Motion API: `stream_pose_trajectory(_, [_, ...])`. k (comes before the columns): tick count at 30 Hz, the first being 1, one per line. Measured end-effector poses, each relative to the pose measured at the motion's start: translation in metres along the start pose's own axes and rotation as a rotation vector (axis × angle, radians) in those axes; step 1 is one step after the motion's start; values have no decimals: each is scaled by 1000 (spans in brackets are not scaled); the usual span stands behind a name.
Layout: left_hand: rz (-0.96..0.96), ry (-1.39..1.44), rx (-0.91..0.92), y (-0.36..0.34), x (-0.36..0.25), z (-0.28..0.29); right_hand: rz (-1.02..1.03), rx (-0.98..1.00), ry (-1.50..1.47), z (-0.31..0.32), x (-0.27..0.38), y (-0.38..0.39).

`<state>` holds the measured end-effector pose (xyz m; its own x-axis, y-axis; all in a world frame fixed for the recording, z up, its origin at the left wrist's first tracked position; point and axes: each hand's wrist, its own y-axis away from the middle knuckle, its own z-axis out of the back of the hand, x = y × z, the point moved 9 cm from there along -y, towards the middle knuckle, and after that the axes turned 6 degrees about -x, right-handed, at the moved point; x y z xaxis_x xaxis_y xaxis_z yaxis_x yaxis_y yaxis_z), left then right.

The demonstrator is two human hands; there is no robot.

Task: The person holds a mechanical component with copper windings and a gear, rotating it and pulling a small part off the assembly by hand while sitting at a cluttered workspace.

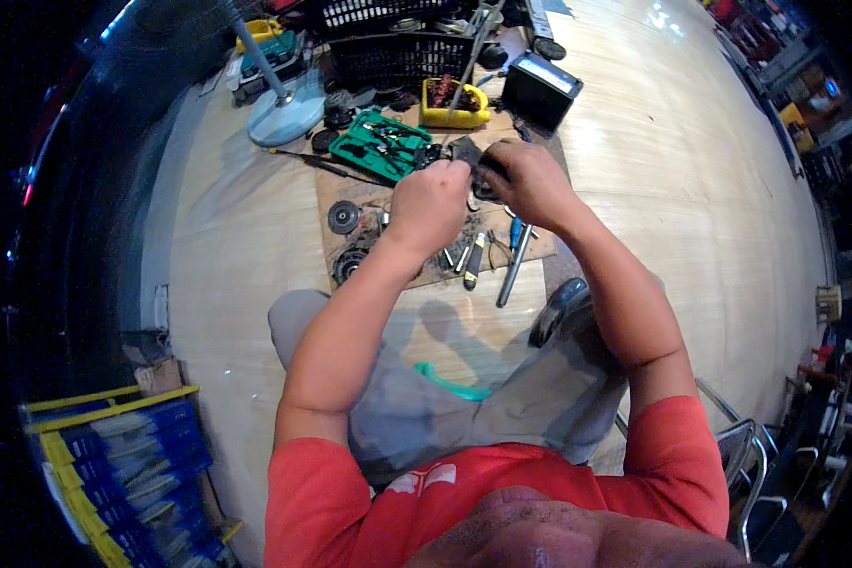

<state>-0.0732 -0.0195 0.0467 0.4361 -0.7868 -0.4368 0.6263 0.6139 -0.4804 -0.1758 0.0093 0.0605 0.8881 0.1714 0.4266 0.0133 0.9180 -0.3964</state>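
Observation:
Both of my hands are raised side by side over a greasy sheet of cardboard (402, 275). My left hand (431, 204) is closed, its back toward me, so whatever its fingers pinch is hidden. My right hand (530, 185) curls its thumb and fingers against a dark, greasy mechanical part (486, 186), whose exact kind I cannot make out. Just beyond the left hand lies an open green tool case (381, 144). Nearer me are a utility knife (474, 261), pliers (498, 250) and a long-handled tool with a blue section (515, 265). A round metal part (344, 217) lies left of the left hand.
Past the hands stand a yellow container (454, 115), a black box-shaped battery (541, 90) and a black plastic crate (398, 60). A stand's round base (286, 115) is at the far left. Blue and yellow bins (133, 464) sit at the lower left, a metal-framed chair (743, 454) at the lower right.

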Motion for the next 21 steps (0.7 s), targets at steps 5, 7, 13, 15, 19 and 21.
stream_pose_trajectory(5, [270,289,-145,-3,25,8,-199,-124,-318,-2,-7,-1])
stream_pose_trajectory(7, [445,576,-123,0,40,-3,-316,-89,-486,-15,-17,0])
stream_pose_trajectory(13, [751,1563,124,8,37,-28,-419,-25,-763,-22,-21,-2])
stream_pose_trajectory(15, [788,1633,166,10,32,-25,-441,20,-800,-20,-19,-1])
stream_pose_trajectory(19, [816,1726,337,17,24,-31,-392,29,-859,-12,-13,1])
stream_pose_trajectory(21, [823,1732,376,19,22,-34,-317,4,-867,-7,-13,1])
